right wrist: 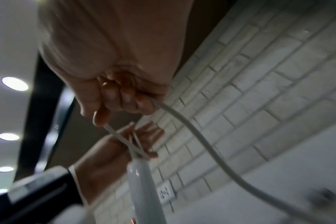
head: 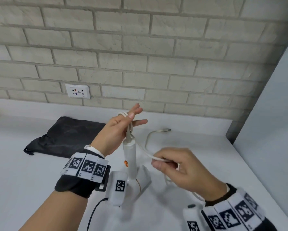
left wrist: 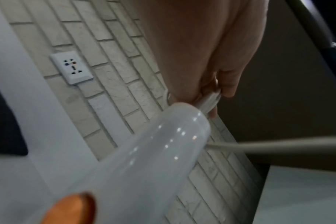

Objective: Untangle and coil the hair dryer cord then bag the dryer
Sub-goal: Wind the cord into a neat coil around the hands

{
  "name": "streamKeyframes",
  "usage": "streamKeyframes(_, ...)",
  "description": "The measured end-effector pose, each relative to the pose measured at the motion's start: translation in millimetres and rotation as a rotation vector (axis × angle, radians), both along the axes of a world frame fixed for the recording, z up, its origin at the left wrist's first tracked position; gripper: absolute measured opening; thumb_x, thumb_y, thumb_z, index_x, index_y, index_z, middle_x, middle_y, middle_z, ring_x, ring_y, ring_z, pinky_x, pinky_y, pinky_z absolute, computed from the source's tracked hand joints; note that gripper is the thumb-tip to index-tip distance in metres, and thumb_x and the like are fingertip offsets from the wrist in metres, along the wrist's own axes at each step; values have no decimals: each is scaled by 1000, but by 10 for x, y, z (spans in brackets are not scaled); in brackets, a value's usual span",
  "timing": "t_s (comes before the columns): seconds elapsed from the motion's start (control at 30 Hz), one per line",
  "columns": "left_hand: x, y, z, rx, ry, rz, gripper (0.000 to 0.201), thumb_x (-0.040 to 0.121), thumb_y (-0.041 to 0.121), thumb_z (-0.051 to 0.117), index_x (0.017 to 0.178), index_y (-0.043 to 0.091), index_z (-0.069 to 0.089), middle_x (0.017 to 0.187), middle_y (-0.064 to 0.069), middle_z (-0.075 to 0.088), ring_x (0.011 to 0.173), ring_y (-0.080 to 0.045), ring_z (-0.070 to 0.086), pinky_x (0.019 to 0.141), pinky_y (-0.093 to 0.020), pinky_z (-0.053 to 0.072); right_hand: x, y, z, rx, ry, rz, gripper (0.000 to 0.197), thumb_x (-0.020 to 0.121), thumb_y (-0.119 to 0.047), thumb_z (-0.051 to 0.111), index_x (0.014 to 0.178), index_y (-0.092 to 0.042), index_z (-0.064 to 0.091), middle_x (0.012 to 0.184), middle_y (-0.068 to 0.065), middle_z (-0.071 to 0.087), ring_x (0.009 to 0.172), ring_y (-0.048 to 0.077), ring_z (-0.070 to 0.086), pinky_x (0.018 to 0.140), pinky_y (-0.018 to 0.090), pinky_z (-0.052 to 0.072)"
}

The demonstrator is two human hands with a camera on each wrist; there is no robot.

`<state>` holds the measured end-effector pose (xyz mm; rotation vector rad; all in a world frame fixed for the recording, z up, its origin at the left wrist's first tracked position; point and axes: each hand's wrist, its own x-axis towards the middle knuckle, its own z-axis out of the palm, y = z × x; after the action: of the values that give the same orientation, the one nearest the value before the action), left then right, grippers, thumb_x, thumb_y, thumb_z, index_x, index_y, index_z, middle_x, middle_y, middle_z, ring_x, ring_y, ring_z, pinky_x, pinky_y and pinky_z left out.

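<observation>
The white hair dryer (head: pixel 130 154) stands with its handle up over the white table (head: pixel 23 172), its orange switch (head: pixel 126 163) facing me. My left hand (head: pixel 131 117) is raised above the handle's end. Loops of the white cord (head: pixel 146 151) are wound over its fingers and pinched by the thumb; the other fingers are spread. In the left wrist view my left hand (left wrist: pixel 217 91) pinches the cord just beyond the handle (left wrist: pixel 163 144). My right hand (head: pixel 163 164) grips the cord lower right, fingers curled round it (right wrist: pixel 125 98). The plug (head: pixel 166 130) lies on the table behind.
A black bag (head: pixel 65 135) lies flat at the back left of the table. A wall socket (head: pixel 77 91) sits in the brick wall behind. A pale panel (head: pixel 273 114) bounds the table on the right. A black cable (head: pixel 93 212) hangs from my left wrist.
</observation>
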<state>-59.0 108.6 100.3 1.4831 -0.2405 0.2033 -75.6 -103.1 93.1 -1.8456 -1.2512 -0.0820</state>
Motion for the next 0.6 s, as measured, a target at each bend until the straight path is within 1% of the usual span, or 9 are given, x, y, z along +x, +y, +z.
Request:
streamKeyframes(0.07,-33,-41,21,117,9,-66,38,94,35,40,104,4,60,121,12,65,101,-15,67,93,-32,44,-29,19,250,54,-82,-25,22,89,-20,57,71,-8,60,57,0,49,53,7,41,54,15,32)
streamKeyframes(0.13,-90,-82,63,169,20,-181,37,91,34,35,109,15,62,102,0,74,89,-18,69,90,-30,47,21,37,443,166,-114,-76,13,87,-15,59,75,-13,63,59,-14,52,53,1,45,56,8,32)
streamKeyframes(0.17,-112,-91,78,176,31,-238,38,91,33,33,107,15,62,92,-3,75,80,-18,68,85,-29,49,67,43,520,223,-125,-109,12,87,-12,59,77,-17,63,59,-19,51,54,-2,45,56,6,32)
streamKeyframes(0.27,-161,-120,92,144,66,-415,42,93,44,36,100,14,65,77,-5,74,61,-14,62,75,-25,49,230,105,650,330,-122,-211,12,87,-14,59,77,-19,63,56,-14,48,52,1,41,54,10,32)
streamKeyframes(0.37,-174,-162,35,83,24,-535,43,85,54,47,96,19,69,69,-1,73,53,-8,60,87,-22,48,448,244,596,347,-65,-303,13,86,-20,62,73,-21,62,54,-12,53,50,5,41,52,16,34)
streamKeyframes(0.43,-177,-197,8,9,8,-558,32,82,49,56,88,21,69,70,0,73,56,-7,63,94,-25,48,580,307,498,332,-48,-353,17,86,-28,60,75,-16,66,62,-3,63,56,17,52,57,31,45)
streamKeyframes(0.47,-186,-203,-14,-37,14,-556,28,81,47,58,83,21,69,74,-1,74,61,-9,66,93,-26,49,648,343,390,291,-33,-378,20,87,-32,58,80,-15,68,69,3,67,63,20,59,62,36,48)
streamKeyframes(0.53,-184,-197,-21,-127,24,-537,25,80,43,60,74,20,66,86,-6,76,74,-14,71,84,-26,53,767,385,144,166,-9,-416,20,89,-32,54,87,-20,69,80,-2,71,70,13,63,68,37,51)
streamKeyframes(0.6,-174,-179,-27,-241,50,-510,25,79,39,60,67,17,61,99,-13,74,87,-20,72,82,-26,53,825,401,-114,10,29,-425,20,90,-34,48,89,-27,67,84,-6,71,76,13,63,73,38,51)
